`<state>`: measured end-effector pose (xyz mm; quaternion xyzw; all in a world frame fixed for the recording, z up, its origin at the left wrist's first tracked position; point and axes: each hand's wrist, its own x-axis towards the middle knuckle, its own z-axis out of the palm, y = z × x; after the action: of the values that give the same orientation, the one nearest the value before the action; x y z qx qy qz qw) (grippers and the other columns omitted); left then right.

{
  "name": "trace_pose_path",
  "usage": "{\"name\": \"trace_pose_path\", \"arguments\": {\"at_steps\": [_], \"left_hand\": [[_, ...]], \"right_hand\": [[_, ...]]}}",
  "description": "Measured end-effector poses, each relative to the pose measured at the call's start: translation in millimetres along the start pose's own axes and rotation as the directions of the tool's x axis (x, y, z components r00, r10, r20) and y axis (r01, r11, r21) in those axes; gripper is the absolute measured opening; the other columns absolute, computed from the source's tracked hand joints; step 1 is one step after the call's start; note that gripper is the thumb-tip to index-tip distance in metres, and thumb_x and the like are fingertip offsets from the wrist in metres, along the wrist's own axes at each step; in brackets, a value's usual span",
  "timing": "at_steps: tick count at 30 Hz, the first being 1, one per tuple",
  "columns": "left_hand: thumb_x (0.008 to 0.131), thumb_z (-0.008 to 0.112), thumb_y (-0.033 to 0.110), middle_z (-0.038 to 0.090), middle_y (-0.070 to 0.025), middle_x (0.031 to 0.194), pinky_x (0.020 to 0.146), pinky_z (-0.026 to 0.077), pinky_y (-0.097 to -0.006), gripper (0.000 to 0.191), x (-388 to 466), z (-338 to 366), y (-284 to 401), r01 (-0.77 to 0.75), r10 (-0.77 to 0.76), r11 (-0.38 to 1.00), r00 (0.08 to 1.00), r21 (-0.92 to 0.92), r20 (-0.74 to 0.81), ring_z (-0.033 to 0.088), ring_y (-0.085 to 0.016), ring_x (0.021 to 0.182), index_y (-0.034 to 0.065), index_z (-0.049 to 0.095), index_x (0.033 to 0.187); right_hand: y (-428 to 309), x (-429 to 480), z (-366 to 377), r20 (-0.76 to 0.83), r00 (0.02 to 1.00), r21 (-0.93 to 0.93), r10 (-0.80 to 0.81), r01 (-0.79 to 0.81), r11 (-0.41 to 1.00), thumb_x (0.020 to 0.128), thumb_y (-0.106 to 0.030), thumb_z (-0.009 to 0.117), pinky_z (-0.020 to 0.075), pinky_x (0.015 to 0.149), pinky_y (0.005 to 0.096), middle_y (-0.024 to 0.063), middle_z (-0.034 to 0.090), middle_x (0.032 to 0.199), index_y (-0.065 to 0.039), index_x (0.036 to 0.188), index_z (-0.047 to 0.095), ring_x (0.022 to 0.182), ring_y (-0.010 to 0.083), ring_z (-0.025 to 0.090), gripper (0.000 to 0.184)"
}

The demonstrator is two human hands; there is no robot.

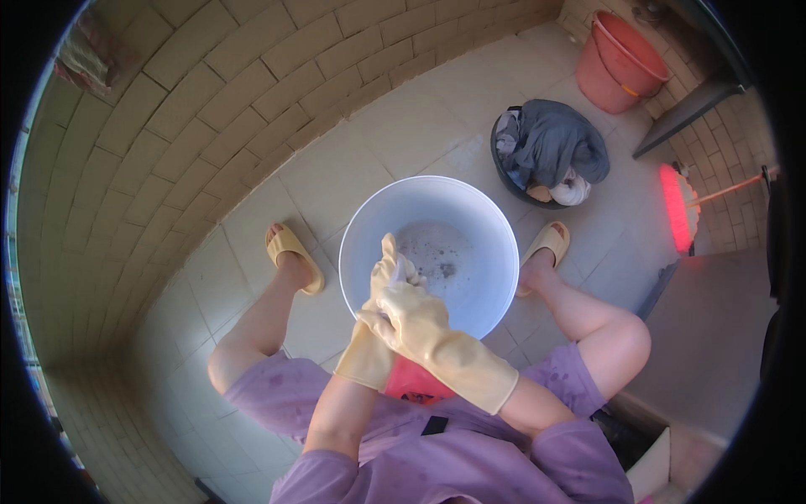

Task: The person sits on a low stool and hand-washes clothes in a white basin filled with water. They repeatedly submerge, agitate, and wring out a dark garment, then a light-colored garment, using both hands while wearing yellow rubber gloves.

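Cream rubber gloves cover both of my hands and wrists. My left hand (pixel 389 277) is over the near left part of a large white basin (pixel 482 252), with a small whitish bit of something showing between its fingers, too unclear to name. My right hand (pixel 412 312) crosses over it and touches its palm or wrist; whether it grips anything is partly hidden. Water with dark specks lies at the bottom of the basin, which stands on the floor between my feet. Part of a red thing (pixel 415 380) shows below my wrists, in front of my lap.
Beyond the basin to the right stands a dark tub of clothes (pixel 560 142). A red bucket (pixel 614 66) is farther back by the wall. A pink-bristled broom (pixel 680 208) is at the right, near a grey panel (pixel 705 327). A brick-patterned wall (pixel 208 113) runs along the left.
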<state>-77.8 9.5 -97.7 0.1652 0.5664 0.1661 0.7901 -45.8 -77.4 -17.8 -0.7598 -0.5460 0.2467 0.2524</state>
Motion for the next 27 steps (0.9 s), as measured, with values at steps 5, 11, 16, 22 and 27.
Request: {"name": "trace_pose_path", "arguments": {"at_steps": [5, 11, 16, 22, 27], "left_hand": [[0.104, 0.055, 0.036, 0.068, -0.0109, 0.112, 0.087, 0.056, -0.0363, 0.044, -41, 26, -5, -0.255, 0.269, 0.727, 0.96, 0.638, 0.076, 0.066, -0.024, 0.099, 0.0071, 0.051, 0.137], [0.103, 0.054, 0.039, 0.068, -0.0099, 0.113, 0.084, 0.056, -0.041, 0.05, -22, 28, -9, -0.178, 0.176, 0.923, 0.984, 0.341, 0.035, 0.067, -0.026, 0.098, 0.0075, 0.051, 0.142], [0.104, 0.054, 0.045, 0.067, -0.0093, 0.106, 0.079, 0.055, -0.0418, 0.05, -20, 26, -18, -0.179, 0.191, 0.951, 0.981, 0.251, -0.024, 0.065, -0.024, 0.091, 0.0067, 0.057, 0.136], [0.105, 0.051, 0.045, 0.065, -0.0121, 0.103, 0.078, 0.055, -0.0393, 0.05, -56, 46, -12, -0.079, 0.085, 0.995, 0.991, 0.061, -0.099, 0.063, -0.023, 0.089, 0.0026, 0.059, 0.132], [0.103, 0.055, 0.047, 0.065, -0.0135, 0.106, 0.08, 0.056, -0.0465, 0.05, -24, 31, -14, -0.131, 0.13, 0.99, 0.991, 0.048, 0.015, 0.064, -0.028, 0.09, 0.0016, 0.06, 0.123]], "right_hand": [[73, 38, 27, -0.197, 0.936, 0.163, 0.293, -0.264, 0.951, 0.097, -0.037, 0.062, 0.0534, 0.078, 0.0502, 0.0203, 0.069, 0.092, -0.01, 0.094, 0.07, 0.088, 0.0403, 0.068, 0.028], [68, 25, 28, -0.353, 0.9, 0.168, 0.254, -0.206, 0.964, 0.099, -0.035, 0.058, 0.0557, 0.078, 0.0493, 0.0177, 0.071, 0.086, -0.009, 0.086, 0.066, 0.083, 0.0407, 0.069, 0.03], [76, 32, 20, -0.646, 0.762, -0.089, -0.046, -0.016, 0.996, 0.099, -0.028, 0.058, 0.0555, 0.067, 0.0444, 0.0172, 0.068, 0.08, -0.008, 0.083, 0.067, 0.075, 0.038, 0.068, 0.027], [101, 17, 26, -0.388, 0.921, -0.282, -0.023, -0.095, 0.955, 0.093, -0.038, 0.066, 0.056, 0.069, 0.046, 0.0196, 0.068, 0.077, -0.009, 0.087, 0.069, 0.075, 0.0385, 0.068, 0.03], [57, 12, 24, -0.569, 0.798, 0.245, 0.197, -0.065, 0.967, 0.098, -0.026, 0.062, 0.0485, 0.06, 0.0479, 0.0251, 0.059, 0.07, -0.006, 0.075, 0.065, 0.065, 0.0434, 0.061, 0.03]]}}
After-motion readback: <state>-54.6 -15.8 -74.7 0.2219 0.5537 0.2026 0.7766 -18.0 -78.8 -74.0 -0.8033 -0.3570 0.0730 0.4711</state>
